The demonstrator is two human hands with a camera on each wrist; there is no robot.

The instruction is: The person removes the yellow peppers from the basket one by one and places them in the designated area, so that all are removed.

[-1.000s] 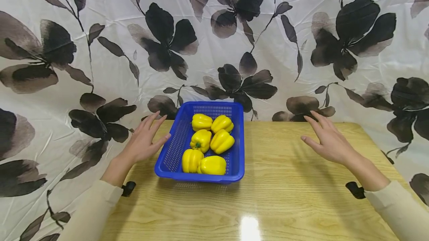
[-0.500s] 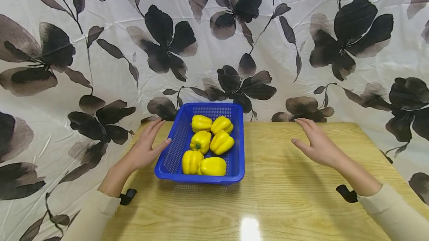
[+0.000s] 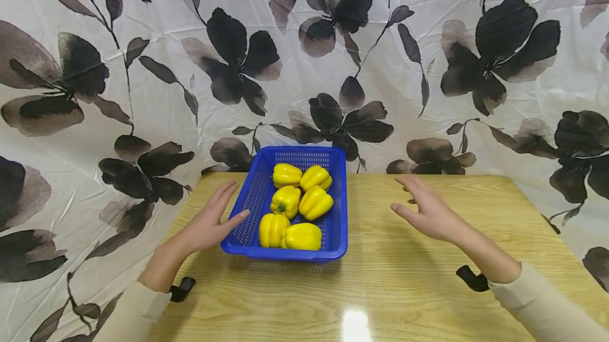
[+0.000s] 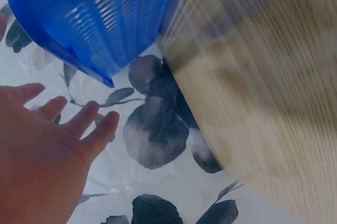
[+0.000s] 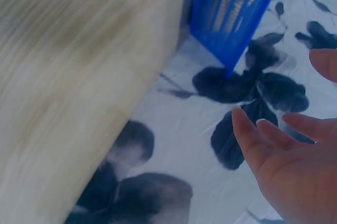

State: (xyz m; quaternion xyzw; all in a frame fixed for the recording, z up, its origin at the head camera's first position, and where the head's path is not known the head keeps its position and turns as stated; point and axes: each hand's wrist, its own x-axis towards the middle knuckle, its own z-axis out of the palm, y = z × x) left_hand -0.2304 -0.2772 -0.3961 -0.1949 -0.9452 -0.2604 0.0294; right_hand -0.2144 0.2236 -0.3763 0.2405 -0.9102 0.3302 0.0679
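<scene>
A blue plastic basket [image 3: 340, 225] with perforated walls stands on the table, several yellow bell peppers [image 3: 316, 203] inside it. Beside its left wall is my left hand [image 3: 209, 225], fingers extended and thumb over or near the rim; whether it touches cannot be told. The left wrist view shows that hand [image 4: 47, 150] with spread fingers, a gap between them and the basket [image 4: 95, 23]. Well to the right of the basket, my right hand [image 3: 430, 212] hovers above the table with relaxed, straight fingers. In the right wrist view, the hand [image 5: 295, 155] holds nothing.
The light wooden table [image 3: 395, 289] extends in front of and to the right of the basket. A white cloth with dark flowers [image 3: 295, 77] hangs right behind the table's back edge and along the left side. A black wrist strap piece [image 3: 472, 278] sits under the right wrist.
My right hand has moved left, toward the basket. The left hand has come slightly down and right along the basket's left side. Basket and peppers have stayed in place.
</scene>
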